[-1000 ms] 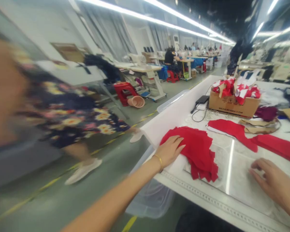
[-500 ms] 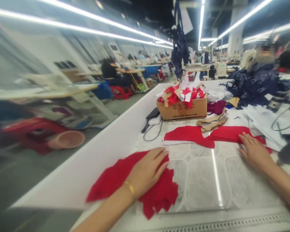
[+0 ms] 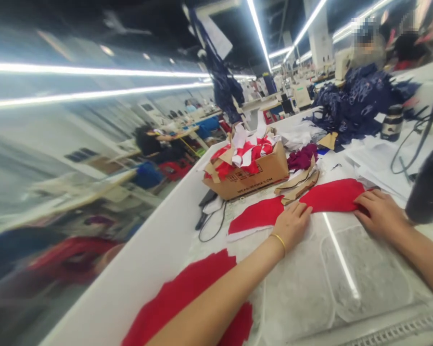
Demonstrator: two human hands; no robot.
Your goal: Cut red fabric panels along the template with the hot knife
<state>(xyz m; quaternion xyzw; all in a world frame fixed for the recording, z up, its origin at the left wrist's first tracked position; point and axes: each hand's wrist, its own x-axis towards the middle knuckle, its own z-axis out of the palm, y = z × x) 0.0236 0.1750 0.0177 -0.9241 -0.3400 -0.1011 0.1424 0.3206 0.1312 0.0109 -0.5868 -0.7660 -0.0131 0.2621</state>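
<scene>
My left hand (image 3: 292, 225), with a gold bangle (image 3: 278, 241) on its wrist, lies flat on a red cut fabric piece (image 3: 254, 216) edged with white. My right hand (image 3: 378, 214) rests on the far end of a second red fabric piece (image 3: 332, 195), and the two pieces nearly meet under my left fingers. A ragged stack of red cut fabric (image 3: 187, 302) lies at the lower edge of the view, partly hidden under my left forearm. Neither hand grips anything.
A cardboard box (image 3: 247, 173) of red and white scraps stands beyond my hands, beside tan paper patterns (image 3: 298, 186), maroon cloth (image 3: 302, 157) and a black cable (image 3: 211, 223). Navy patterned fabric (image 3: 357, 101) and white papers (image 3: 378, 161) lie to the right. A blurred dark object (image 3: 429, 187) intrudes at right.
My left hand has left the red stack and moved forward onto the nearer red piece. My right hand stays on the red fabric. The view has tilted and turned.
</scene>
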